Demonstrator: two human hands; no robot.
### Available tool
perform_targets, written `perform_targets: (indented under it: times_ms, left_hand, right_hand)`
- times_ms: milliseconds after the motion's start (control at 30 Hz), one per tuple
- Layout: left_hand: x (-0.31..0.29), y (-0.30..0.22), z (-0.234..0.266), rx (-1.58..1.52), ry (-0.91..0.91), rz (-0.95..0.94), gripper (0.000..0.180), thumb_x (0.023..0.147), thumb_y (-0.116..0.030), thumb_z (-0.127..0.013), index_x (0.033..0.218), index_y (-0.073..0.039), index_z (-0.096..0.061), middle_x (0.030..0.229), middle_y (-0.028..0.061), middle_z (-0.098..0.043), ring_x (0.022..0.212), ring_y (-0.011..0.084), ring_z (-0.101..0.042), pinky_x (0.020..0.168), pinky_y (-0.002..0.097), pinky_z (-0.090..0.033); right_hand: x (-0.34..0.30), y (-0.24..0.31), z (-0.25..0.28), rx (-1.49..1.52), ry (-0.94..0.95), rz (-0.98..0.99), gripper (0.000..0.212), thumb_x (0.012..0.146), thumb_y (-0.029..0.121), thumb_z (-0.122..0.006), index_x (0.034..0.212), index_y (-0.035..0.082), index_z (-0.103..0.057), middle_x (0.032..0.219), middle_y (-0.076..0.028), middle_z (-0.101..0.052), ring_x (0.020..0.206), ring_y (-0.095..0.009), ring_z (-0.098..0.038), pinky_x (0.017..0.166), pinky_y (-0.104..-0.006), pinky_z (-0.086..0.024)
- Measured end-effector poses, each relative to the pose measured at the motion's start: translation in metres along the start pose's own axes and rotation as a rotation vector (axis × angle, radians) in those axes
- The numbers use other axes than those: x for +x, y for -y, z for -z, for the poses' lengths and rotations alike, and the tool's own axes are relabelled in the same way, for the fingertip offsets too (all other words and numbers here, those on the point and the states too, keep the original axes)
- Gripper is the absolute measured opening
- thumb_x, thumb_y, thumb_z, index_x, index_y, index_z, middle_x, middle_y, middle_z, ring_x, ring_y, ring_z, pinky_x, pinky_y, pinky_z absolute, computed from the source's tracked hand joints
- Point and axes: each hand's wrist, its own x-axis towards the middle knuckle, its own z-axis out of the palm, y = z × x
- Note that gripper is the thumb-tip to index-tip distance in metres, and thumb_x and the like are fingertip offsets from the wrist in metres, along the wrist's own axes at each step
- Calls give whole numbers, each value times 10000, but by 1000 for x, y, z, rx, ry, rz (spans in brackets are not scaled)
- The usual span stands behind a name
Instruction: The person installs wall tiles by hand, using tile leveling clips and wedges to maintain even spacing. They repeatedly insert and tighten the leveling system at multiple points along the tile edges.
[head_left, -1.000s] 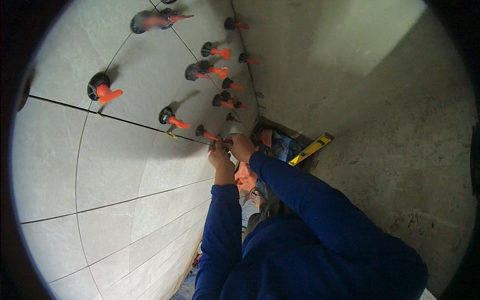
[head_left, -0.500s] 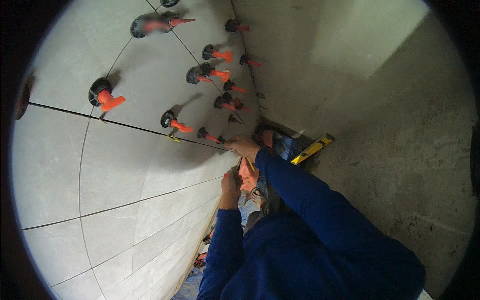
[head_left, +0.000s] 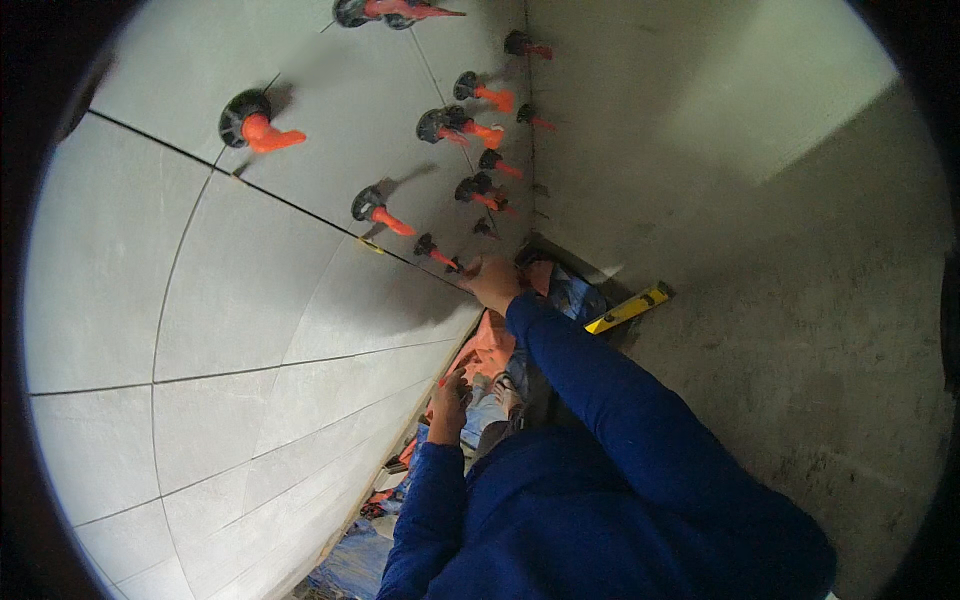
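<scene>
Near the corner, my right hand (head_left: 492, 283) is at the tile joint, its fingers closed beside a small black-based tile leveler (head_left: 452, 265). What those fingers pinch, if anything, is hidden. Lower down, close to the tiled wall (head_left: 240, 300), my left hand (head_left: 449, 408) has curled fingers with a small red piece (head_left: 443, 381) at their tips. Several tile levelers with black discs and orange handles stick out of the joints, among them a large leveler (head_left: 260, 125) and a middle one (head_left: 380, 212). A yellow spacer (head_left: 371, 245) sits in the long dark joint.
A bare grey wall (head_left: 740, 270) meets the tiles at the corner. A yellow spirit level (head_left: 628, 308) leans by it to the right of my right arm. Below lie orange sheeting (head_left: 485, 350) and blue sheeting (head_left: 350, 562), with my feet (head_left: 508, 393) between the walls.
My left hand has dropped lower, away from my right hand, with the red piece still at its fingertips. My right hand stays at the joint. The view has shifted a little.
</scene>
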Motion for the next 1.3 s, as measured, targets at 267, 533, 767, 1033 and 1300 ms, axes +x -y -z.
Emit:
perform_targets:
  times_ms: [267, 533, 767, 1033, 1300]
  left_hand:
    - [-22, -21, -13, -283, -98, 280, 293, 966, -195, -625, 1210, -37, -659, 919, 44, -626, 756, 153, -614, 667, 286, -485]
    - [-20, 2, 9, -317, -117, 209, 129, 965, -161, -620, 1018, -49, -658, 784, 6, -603, 667, 119, -571, 624, 273, -429]
    - [-15, 23, 20, -330, -105, 232, 232, 907, -270, -678, 1071, -110, -712, 881, 22, -644, 741, 154, -603, 675, 308, -491]
    - [-14, 12, 18, -247, -62, 250, 224, 926, -275, -662, 1079, -117, -703, 853, 7, -645, 732, 146, -614, 658, 297, -486]
    - [-24, 8, 24, 39, -32, 25, 208, 919, -250, -676, 1080, -120, -696, 869, 9, -644, 797, 145, -627, 707, 322, -487]
  right_hand:
    - [-12, 10, 8, -305, -4, 206, 276, 931, 261, -671, 961, -12, -694, 954, -216, -712, 918, -379, -687, 811, -484, -530]
    - [-2, -13, -12, 200, 121, -81, 391, 1045, 335, -510, 983, -23, -654, 900, -140, -704, 847, -257, -693, 776, -397, -545]
    - [-2, -14, -10, 555, 214, -160, 327, 1040, 276, -539, 951, -20, -644, 818, -78, -677, 748, -160, -647, 683, -308, -488]
    - [22, -27, 3, 387, 403, -200, 301, 1064, 323, -503, 922, 83, -617, 744, 35, -549, 612, -82, -464, 534, -266, -362]
    - [14, -23, -14, 908, 329, -555, 308, 1076, 328, -479, 890, 113, -598, 695, 48, -498, 526, -61, -377, 435, -244, -294]
